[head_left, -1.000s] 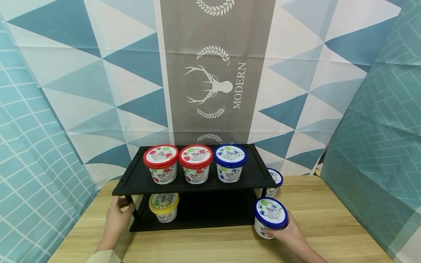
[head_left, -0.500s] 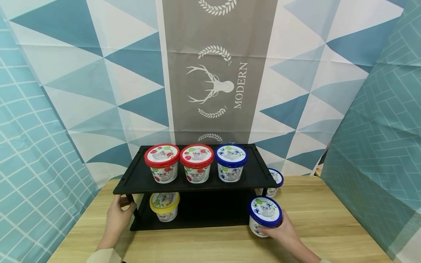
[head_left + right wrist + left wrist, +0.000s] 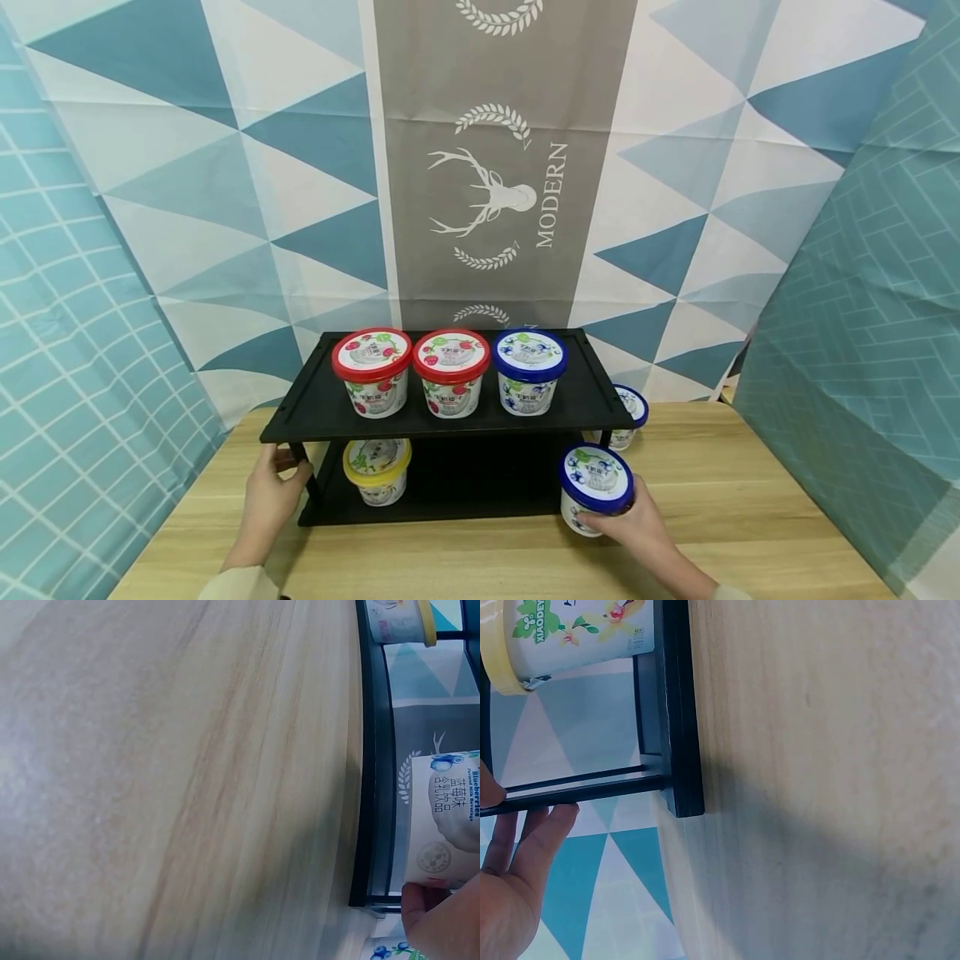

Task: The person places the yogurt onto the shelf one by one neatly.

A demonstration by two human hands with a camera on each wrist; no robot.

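My left hand (image 3: 272,493) holds the front left leg of a black two-tier shelf rack (image 3: 585,404), thumb on one side and fingers on the other in the left wrist view. My right hand (image 3: 636,523) grips a blueberry cup (image 3: 597,477) with a blue lid, upright at the front right corner of the lower tier. In the right wrist view its white wall (image 3: 442,817) overlaps the rack. A yellow-lidded cup (image 3: 377,472) sits at the left of the lower tier. Up top, two red-lidded cups (image 3: 372,372) (image 3: 451,372) and another blue-lidded cup (image 3: 528,372) form a row.
Behind the rack's right side, a further blue-lidded cup (image 3: 630,417) stands on the wooden table (image 3: 750,500), partly hidden. Patterned cloth (image 3: 495,167) hangs at the back, with tiled-pattern sheets (image 3: 67,375) on both sides.
My right hand has carried the blueberry cup leftward and slightly back, to the lower tier's front right corner. The left hand keeps its hold on the rack leg.
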